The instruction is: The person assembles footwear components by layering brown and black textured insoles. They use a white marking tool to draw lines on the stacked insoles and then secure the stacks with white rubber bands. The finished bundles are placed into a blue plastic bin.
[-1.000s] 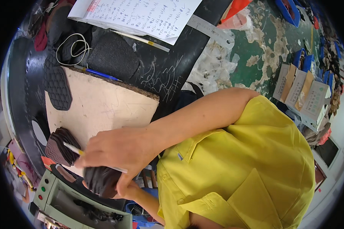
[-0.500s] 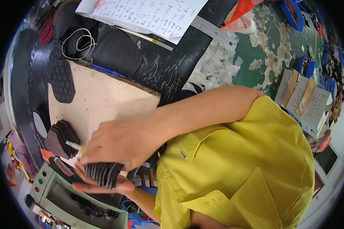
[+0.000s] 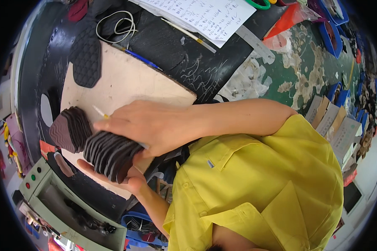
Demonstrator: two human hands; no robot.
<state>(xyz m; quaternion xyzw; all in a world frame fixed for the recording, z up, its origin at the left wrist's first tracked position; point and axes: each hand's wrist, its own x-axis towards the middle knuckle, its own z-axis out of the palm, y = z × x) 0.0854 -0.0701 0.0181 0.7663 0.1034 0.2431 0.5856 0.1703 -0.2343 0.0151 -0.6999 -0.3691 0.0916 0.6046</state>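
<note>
Between my two hands is a stack [image 3: 111, 154] of thin dark pieces with wavy edges, tilted and slightly fanned. My left hand [image 3: 134, 182] cradles it from below, with the thumb side at its lower end and the fingers stretched along its underside. My right hand [image 3: 153, 121] lies over its upper side with the thumb pressed on it. A slim white stick with a yellow band [image 3: 100, 111] sticks out from my right fingers. Just left of the held pieces, a second stack [image 3: 67, 130] of brownish wavy pieces lies at the edge of the pale board [image 3: 130, 85].
A dark quilted piece [image 3: 87, 62] and a blue pen [image 3: 143, 60] lie at the board's far side. Beyond are a looped cord [image 3: 132, 29], written sheets [image 3: 201, 16] and a metal ruler [image 3: 255, 44]. A grey-green machine [image 3: 42, 184] stands at lower left, beside a blue bin [image 3: 134, 224].
The view has shifted, so the board and table appear farther up and right. The held stack now shows more of its edges, with my right hand covering less of it.
</note>
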